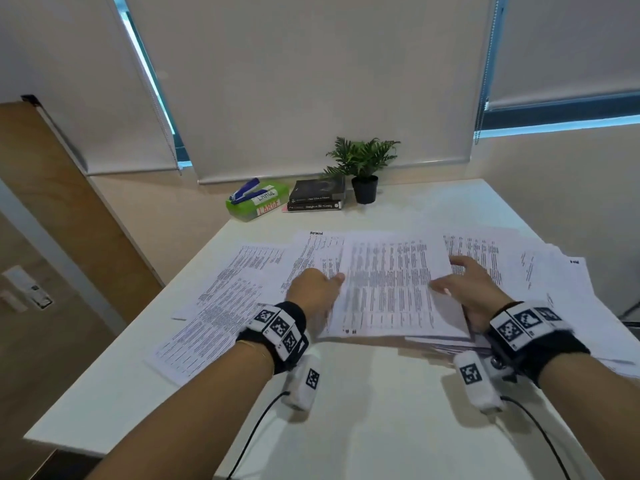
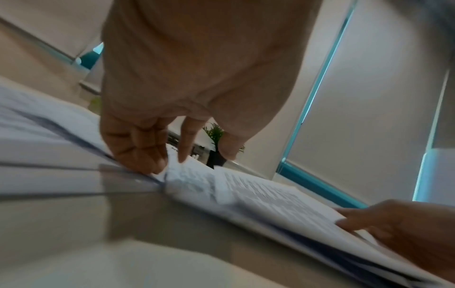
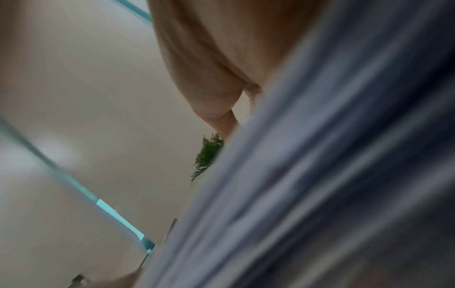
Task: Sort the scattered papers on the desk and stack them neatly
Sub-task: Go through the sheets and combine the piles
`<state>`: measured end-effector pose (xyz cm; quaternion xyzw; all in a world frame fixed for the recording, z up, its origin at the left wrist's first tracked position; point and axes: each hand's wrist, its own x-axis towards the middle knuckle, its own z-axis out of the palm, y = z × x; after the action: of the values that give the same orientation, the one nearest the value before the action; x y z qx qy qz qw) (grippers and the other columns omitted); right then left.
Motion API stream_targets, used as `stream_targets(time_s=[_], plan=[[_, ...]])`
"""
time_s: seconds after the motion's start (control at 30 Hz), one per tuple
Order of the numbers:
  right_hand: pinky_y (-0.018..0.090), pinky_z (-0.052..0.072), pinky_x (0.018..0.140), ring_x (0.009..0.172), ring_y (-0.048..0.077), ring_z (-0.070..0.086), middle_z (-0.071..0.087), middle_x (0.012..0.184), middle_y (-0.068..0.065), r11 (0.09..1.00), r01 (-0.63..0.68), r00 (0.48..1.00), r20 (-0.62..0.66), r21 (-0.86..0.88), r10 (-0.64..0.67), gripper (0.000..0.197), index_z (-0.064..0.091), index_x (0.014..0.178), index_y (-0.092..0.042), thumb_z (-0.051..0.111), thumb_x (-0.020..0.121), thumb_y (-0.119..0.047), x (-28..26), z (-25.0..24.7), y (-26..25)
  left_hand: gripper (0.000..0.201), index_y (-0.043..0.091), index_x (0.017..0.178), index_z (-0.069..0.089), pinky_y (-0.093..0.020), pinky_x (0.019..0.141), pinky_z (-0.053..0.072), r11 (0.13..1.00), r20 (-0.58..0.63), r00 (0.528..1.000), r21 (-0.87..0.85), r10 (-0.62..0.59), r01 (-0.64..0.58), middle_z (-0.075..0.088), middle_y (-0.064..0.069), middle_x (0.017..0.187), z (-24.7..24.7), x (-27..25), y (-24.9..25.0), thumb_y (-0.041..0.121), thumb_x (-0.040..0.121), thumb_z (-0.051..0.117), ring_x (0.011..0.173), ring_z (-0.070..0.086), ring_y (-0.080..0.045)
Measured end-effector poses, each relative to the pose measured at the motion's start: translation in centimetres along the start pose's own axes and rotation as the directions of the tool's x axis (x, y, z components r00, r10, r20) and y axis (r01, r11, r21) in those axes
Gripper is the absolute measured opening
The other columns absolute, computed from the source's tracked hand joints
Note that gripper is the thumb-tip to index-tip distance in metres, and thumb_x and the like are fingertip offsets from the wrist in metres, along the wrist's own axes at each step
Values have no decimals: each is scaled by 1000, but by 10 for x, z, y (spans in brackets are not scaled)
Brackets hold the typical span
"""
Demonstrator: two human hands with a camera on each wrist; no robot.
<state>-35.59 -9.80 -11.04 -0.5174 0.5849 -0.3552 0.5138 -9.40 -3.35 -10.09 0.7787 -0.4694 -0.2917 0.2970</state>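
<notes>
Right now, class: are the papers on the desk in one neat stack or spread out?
Spread out. Loose sheets fan across the desk; only a small pile sits between the left hand and right hand.

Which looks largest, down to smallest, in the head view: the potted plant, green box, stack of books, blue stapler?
1. potted plant
2. green box and stack of books: these look alike, so unranked
3. blue stapler
</notes>
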Motion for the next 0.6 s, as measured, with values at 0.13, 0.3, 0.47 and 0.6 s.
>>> stream_targets(time_s=[0.13, 0.3, 0.47, 0.6], plan=[[47, 55, 92, 109, 36, 63, 59, 133, 16, 998, -31, 1000, -9, -52, 30, 66, 42, 148, -11, 70, 89, 1, 11, -3, 14, 44, 7, 82, 57, -31, 76, 51, 984, -28, 994, 139, -108, 111, 57, -3, 72, -11, 14, -8, 45, 96, 74, 77, 60, -25], [44, 53, 84, 100, 34, 64, 62, 124, 16, 997, -4, 1000, 10, -82, 5, 59, 44, 145, -10, 66, 91, -1, 10, 1, 15, 46, -6, 111, 60, -36, 79, 56, 979, 26, 983, -92, -182, 184, 69, -18, 102, -5, 18, 1, 26, 88, 85, 94, 69, -34], [50, 53, 98, 110, 36, 63, 60, 134, 14, 997, -8, 1000, 16, -71, 9, 67, 39, 151, -14, 65, 92, 2, 6, -1, 13, 18, 7, 101, 61, -41, 88, 60, 994, -153, 986, 77, -63, 75, 72, -15, 109, -2, 17, 1, 21, 94, 70, 96, 70, -33], [36, 40, 96, 126, 25, 47, 39, 138, -5, 997, 80, 996, 44, 1, -80, 89, 18, 165, -26, 62, 95, 9, 1, -6, 13, 28, 7, 116, 65, -48, 91, 59, 998, -405, 913, 2, 51, -56, 71, -16, 114, -41, 20, 7, 30, 104, 55, 104, 69, -39]])
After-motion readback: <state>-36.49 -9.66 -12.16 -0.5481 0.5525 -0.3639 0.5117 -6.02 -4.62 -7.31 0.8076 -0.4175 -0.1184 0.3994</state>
